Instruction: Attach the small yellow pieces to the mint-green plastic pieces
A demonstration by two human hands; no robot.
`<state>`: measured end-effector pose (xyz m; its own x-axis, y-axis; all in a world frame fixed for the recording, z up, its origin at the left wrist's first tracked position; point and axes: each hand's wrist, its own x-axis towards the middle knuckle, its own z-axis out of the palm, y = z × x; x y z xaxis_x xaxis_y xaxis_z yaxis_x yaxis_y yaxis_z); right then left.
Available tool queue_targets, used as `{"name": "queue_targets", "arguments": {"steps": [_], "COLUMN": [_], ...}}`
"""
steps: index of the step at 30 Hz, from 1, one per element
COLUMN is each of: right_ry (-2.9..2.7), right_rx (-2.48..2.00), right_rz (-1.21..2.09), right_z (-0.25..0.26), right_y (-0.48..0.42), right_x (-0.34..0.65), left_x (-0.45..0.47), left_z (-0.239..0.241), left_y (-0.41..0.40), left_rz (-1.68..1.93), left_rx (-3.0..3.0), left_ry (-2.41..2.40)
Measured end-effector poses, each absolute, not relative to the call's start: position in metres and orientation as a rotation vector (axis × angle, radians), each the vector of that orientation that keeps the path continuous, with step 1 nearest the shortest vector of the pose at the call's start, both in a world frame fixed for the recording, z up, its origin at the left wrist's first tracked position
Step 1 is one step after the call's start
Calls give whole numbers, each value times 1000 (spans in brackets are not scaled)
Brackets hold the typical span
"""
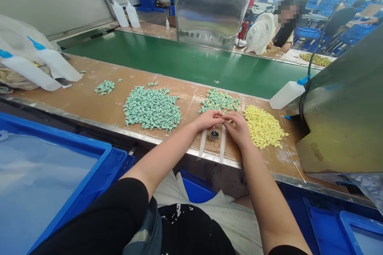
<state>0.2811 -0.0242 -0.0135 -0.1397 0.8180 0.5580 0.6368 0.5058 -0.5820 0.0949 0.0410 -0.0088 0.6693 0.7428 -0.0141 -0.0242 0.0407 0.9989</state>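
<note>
And here at the little dark-filled jar (pixel 214 135) on the bench (pixel 74 99), the left hand (pixel 209 119) and right hand (pixel 237 126) meet just beyond it, fingers bent, tips together; whether they pinch a piece, I can't tell! Farther past the jar lies the mixed green-and-yellow heap (pixel 220 99). To the jar's right, beside the right hand, the yellow heap (pixel 263 127); well off to its left, the big green heap (pixel 152 108). Pale tape strips (pixel 202 143) flank the jar.

Factory with green conveyor belt (pixel 149 57)
</note>
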Motion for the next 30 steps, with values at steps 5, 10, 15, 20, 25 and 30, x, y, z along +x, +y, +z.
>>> {"name": "queue_targets", "arguments": {"steps": [5, 10, 15, 20, 25, 30], "right_ry": [-1785, -1694, -1643, -1539, -1449, -1380], "right_rx": [-1149, -1172, -1195, -1233, -1209, -1191], "right_rz": [305, 309, 362, 623, 932, 1200], "right_z": [-8, -7, -7, -4, -2, 0], "right_y": [-27, -28, -29, -29, -29, -31], "right_x": [283, 283, 281, 281, 284, 285], "left_x": [94, 93, 93, 95, 92, 85], "left_z": [-5, -7, -6, -12, -12, -8], "left_y": [40, 42, 41, 44, 45, 48], "left_rz": [690, 724, 803, 876, 833, 707], "left_rx": [1362, 1398, 1527, 1602, 1684, 1814], "left_ry": [659, 683, 723, 708, 716, 696]}}
